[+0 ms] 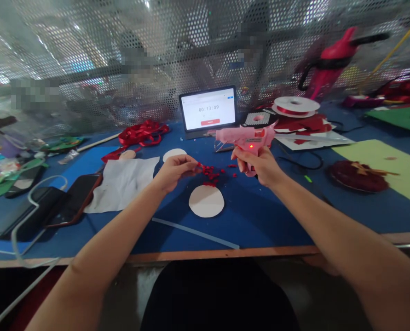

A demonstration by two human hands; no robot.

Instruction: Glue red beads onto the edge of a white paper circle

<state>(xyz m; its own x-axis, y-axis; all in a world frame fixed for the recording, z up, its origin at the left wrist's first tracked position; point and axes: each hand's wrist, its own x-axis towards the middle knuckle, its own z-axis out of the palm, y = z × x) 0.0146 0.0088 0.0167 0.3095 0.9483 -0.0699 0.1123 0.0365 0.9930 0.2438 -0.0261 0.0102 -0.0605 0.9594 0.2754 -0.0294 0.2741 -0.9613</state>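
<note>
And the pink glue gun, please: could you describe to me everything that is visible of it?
The glue gun has a glossy pink body that looks like plastic, with a small red light glowing on its side. The right hand grips its handle, partly covering it. It is held roughly level above the blue table, nozzle toward the person's left, overlapping the tablet's lower corner in this view. A thin wire piece shows beneath the front. Whether glue is coming out cannot be told.

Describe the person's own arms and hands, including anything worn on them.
The left arm and right arm are bare as far as they show, with no sleeves in view. The left hand and right hand are ungloved, and both wrists look unadorned. Rings are too small to tell.
</note>
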